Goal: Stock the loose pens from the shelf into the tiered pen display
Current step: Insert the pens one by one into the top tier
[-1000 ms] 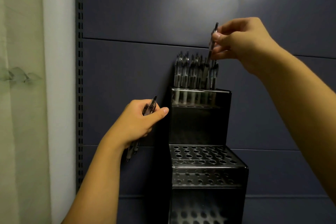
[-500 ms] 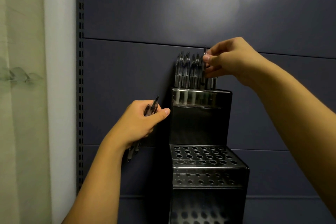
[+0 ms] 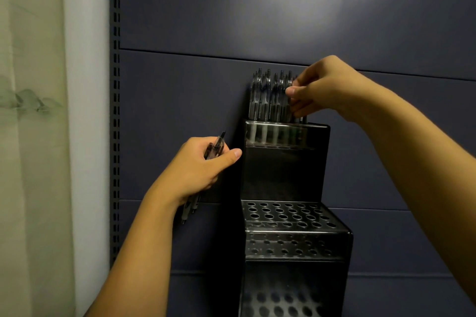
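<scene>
Since a second ago, our right hand (image 3: 324, 90) has come down from above the tiered pen display (image 3: 286, 170), where it held one pen high, to the top tier; that pen is now down among the standing pens (image 3: 270, 96) at their right end. The fingers are curled with the thumb and fingertips pinched together at the right side of the cluster (whether they still grip the pen we cannot tell, since the hand hides its top).

Our left hand (image 3: 199, 167) has hardly shifted. It grips a small bundle of loose pens (image 3: 215, 146) just left of the display, thumb stretched toward the display's side wall; the pens' upper ends stick out above the knuckles and their lower ends show beneath the wrist.

The top tier is filled with upright pens. The middle tier (image 3: 286, 215) shows rows of open holes, and the lowest tier (image 3: 280, 306) likewise. The display stands against a dark panelled back wall (image 3: 180, 85), with a slotted upright (image 3: 116, 110) and a pale curtain (image 3: 31, 136) to the left.
</scene>
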`<state>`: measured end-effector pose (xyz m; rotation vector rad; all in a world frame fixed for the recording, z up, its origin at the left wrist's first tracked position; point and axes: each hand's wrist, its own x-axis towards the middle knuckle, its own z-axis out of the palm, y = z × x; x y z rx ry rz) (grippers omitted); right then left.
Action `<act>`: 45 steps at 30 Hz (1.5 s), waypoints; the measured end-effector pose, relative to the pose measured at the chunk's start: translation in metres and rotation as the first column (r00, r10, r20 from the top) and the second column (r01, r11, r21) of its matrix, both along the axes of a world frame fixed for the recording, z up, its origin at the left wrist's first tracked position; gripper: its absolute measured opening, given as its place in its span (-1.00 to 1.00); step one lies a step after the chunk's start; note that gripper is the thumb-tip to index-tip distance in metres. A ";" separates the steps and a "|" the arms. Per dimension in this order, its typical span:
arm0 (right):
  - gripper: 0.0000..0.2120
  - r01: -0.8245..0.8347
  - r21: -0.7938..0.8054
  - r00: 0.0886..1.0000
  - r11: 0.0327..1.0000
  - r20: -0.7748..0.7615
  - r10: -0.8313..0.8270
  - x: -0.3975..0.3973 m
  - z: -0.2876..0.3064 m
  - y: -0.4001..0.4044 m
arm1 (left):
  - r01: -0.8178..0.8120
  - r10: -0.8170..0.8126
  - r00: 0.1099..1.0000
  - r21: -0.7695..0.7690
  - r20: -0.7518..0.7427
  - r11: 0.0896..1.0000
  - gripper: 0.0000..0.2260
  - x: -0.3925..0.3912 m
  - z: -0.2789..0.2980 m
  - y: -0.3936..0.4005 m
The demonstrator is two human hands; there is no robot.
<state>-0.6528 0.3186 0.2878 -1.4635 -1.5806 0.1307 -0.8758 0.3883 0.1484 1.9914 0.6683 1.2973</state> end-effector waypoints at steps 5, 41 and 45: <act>-0.59 0.215 0.100 0.956 0.971 0.184 -0.231 0.001 0.003 -0.012 | 0.015 -0.015 1.000 -0.016 0.001 1.000 -0.72 -0.002 0.001 -0.001; -0.90 -0.538 0.210 0.747 0.817 -0.330 0.577 -0.023 -0.013 -0.008 | -0.084 0.090 0.995 0.111 -0.044 0.990 -0.68 -0.006 0.003 -0.001; -0.88 -0.476 0.322 0.684 0.819 -0.450 0.574 -0.003 0.004 -0.006 | -0.097 0.103 0.994 0.114 -0.042 0.989 -0.69 -0.004 0.002 0.000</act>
